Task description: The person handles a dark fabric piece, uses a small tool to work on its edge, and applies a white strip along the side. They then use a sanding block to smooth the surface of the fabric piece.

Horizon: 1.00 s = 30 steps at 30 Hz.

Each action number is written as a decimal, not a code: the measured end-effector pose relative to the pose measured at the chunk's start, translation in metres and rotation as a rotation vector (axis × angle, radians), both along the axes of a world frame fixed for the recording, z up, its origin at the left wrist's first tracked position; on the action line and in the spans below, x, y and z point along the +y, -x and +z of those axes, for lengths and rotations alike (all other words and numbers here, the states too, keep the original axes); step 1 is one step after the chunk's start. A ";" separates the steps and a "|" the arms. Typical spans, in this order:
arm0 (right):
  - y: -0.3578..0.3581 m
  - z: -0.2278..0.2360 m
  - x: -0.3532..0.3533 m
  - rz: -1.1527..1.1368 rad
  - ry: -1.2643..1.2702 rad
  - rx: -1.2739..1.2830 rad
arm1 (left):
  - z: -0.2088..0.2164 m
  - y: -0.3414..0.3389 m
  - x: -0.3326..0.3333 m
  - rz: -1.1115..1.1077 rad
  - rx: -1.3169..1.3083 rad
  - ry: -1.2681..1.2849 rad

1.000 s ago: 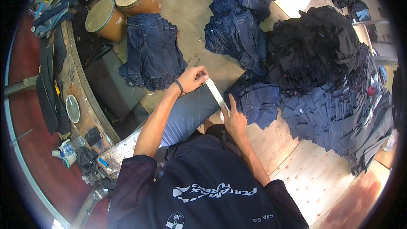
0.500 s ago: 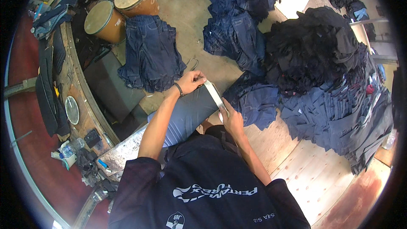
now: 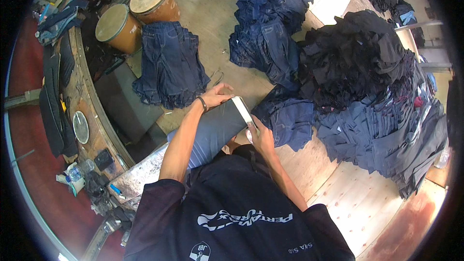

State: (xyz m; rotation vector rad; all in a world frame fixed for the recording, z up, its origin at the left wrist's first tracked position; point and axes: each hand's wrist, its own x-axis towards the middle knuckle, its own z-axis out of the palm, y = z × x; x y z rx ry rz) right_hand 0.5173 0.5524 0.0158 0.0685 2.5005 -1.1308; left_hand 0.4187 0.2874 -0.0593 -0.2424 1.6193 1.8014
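My left hand (image 3: 216, 95) grips the far top corner of a grey folded cloth piece (image 3: 212, 133) stretched over a form, a dark band on its wrist. My right hand (image 3: 261, 134) holds the near end of that piece's pale waistband edge (image 3: 241, 109). The grey piece slopes down from the hands toward my lap. A folded blue denim garment (image 3: 290, 121) lies just right of my right hand.
A stack of dark denim (image 3: 169, 65) stands on the floor ahead. More denim piles (image 3: 270, 34) and a black cloth heap (image 3: 357, 63) fill the right. Two brown drums (image 3: 135, 14) stand at the back. A cluttered wooden bench (image 3: 82, 116) runs along the left.
Both hands have shifted slightly along the pale edge of the grey piece; the left hand sits a bit farther out. The view has tilted a little.
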 end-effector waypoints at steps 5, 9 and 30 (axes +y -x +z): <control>0.000 0.001 0.001 0.017 -0.035 -0.041 | 0.010 0.000 0.000 -0.101 0.432 0.294; -0.002 0.004 0.001 0.007 -0.043 -0.069 | 0.026 -0.012 0.004 -0.118 0.307 0.477; 0.030 -0.008 0.034 0.229 0.235 -0.514 | 0.021 -0.006 -0.009 -0.380 0.357 0.267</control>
